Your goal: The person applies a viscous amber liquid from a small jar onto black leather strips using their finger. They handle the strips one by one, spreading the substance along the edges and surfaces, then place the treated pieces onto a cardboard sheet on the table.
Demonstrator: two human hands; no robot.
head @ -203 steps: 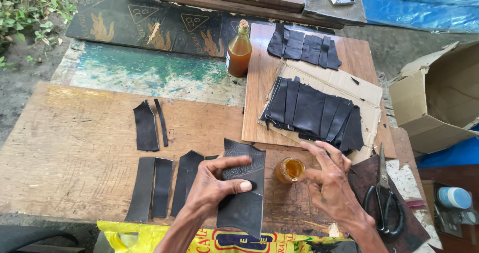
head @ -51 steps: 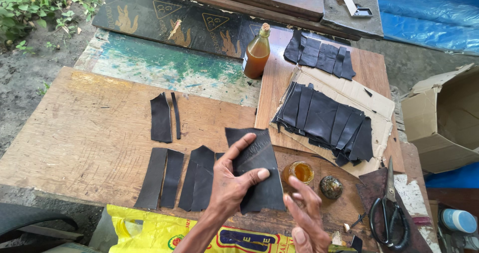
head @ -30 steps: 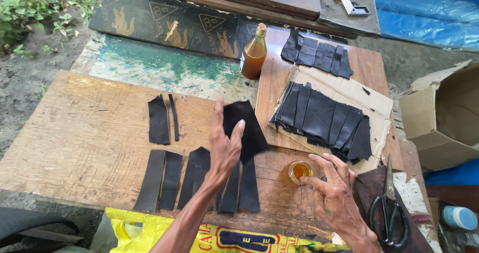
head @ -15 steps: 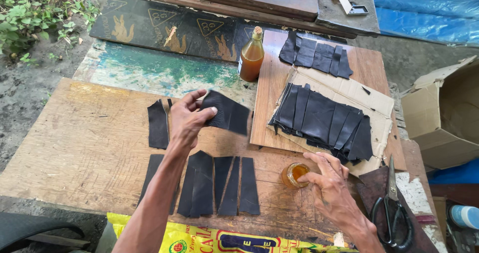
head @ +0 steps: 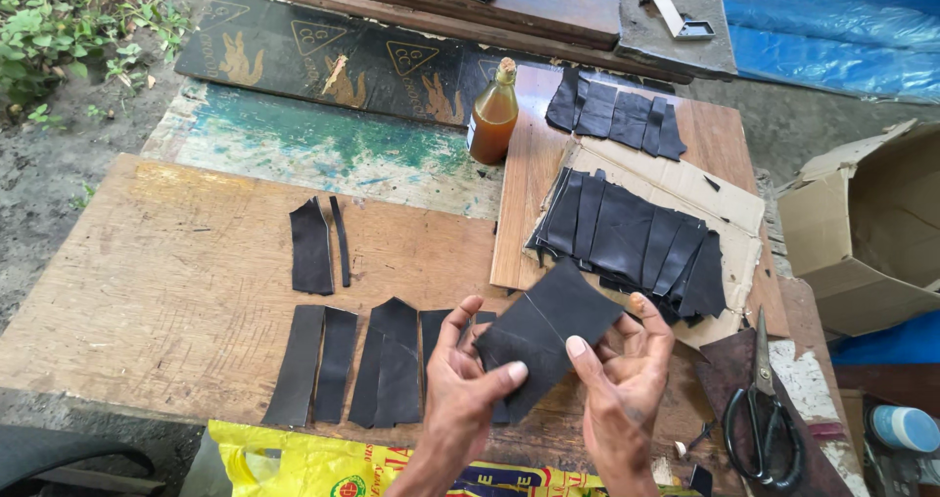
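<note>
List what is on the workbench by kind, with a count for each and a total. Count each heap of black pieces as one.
Black piece held in both hands: 1
Heaps of black pieces on cardboard and board: 2
Amber corked bottle: 1
Scissors: 1
Total: 5

black piece (head: 544, 335) now in both hands

Left of the hands (head: 548, 379), black strips (head: 357, 365) cover the counter (head: 166, 291); bare wood lies open beyond them. Scissors (head: 764, 409) block the right, a strip pile (head: 632, 242) and bottle (head: 493, 115) stand ahead.
</note>
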